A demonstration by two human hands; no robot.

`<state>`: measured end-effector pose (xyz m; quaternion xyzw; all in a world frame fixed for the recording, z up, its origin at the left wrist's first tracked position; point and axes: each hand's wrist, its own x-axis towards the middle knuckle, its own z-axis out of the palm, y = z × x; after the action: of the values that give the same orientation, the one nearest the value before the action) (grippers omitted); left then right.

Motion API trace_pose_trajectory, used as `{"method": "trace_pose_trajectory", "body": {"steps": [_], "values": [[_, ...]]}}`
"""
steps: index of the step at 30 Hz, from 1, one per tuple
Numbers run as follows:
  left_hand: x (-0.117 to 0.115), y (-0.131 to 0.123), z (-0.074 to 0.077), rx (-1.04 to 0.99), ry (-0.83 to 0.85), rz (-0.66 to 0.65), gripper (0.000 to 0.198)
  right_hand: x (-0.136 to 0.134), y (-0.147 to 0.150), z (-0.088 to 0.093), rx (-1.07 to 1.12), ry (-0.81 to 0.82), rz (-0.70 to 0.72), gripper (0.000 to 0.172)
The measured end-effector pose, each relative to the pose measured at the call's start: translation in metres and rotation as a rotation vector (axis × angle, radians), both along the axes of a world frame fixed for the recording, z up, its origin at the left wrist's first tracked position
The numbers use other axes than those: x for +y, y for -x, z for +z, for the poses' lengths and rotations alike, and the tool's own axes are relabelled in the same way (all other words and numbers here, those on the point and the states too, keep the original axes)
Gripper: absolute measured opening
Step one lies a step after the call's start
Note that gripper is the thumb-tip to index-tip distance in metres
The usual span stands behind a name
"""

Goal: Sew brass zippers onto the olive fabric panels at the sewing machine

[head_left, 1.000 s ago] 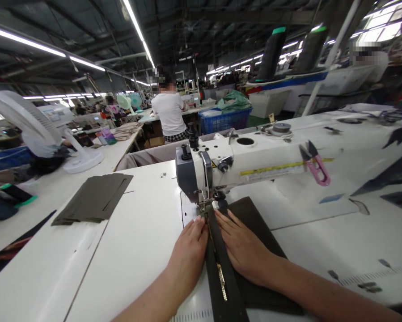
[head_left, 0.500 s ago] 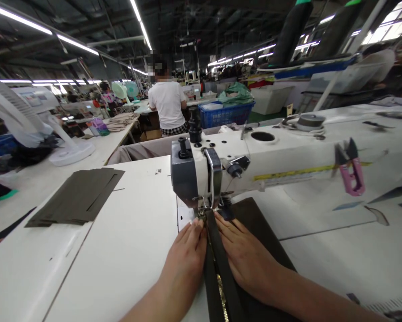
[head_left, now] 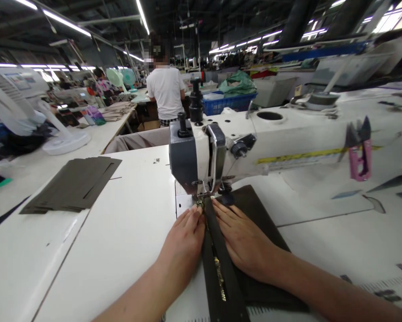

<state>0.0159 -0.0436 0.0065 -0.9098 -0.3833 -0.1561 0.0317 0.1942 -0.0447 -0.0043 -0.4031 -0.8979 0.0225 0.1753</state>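
A dark zipper strip (head_left: pixel 221 264) with brass teeth runs from the bottom edge up to the presser foot (head_left: pixel 201 200) of a white sewing machine (head_left: pixel 254 147). My left hand (head_left: pixel 185 239) lies flat with fingers stretched out on the strip's left edge, fingertips just short of the foot. My right hand (head_left: pixel 244 239) lies flat and spread on a dark olive fabric panel (head_left: pixel 254 214) to the strip's right, fingertips beside the foot.
A stack of olive fabric pieces (head_left: pixel 75 183) lies at the left of the white table (head_left: pixel 120 241). Pink thread snips (head_left: pixel 360 150) hang on the machine arm. A white fan (head_left: pixel 23 112) stands far left. A person in a white shirt (head_left: pixel 165 91) sits ahead by a blue crate (head_left: pixel 227 103).
The view has moved closer to the machine and tilted down a little. Both hands stay flat beside the zipper strip and have crept slightly toward the presser foot.
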Motion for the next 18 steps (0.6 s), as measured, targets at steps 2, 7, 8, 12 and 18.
{"method": "trace_pose_trajectory", "body": {"steps": [2,7,8,12,18], "values": [[0.0005,0.0004,-0.0003,0.002,-0.016,-0.010,0.032,0.0001,-0.0002,-0.0004,-0.001,-0.007,-0.004,0.054],[0.0033,0.0019,-0.0026,0.005,-0.062,-0.021,0.031,0.0006,-0.0004,-0.0008,0.000,-0.009,0.009,0.056],[0.0042,0.0023,-0.0030,0.009,-0.078,-0.026,0.031,0.0009,-0.0003,-0.0009,0.005,0.000,0.013,0.056],[0.0072,0.0026,-0.0020,0.041,-0.115,-0.035,0.031,0.0025,0.0007,-0.0019,0.027,0.033,0.002,0.052],[0.0094,0.0023,-0.0003,0.008,-0.104,-0.049,0.029,0.0050,0.0020,-0.0005,0.042,0.066,0.007,0.050]]}}
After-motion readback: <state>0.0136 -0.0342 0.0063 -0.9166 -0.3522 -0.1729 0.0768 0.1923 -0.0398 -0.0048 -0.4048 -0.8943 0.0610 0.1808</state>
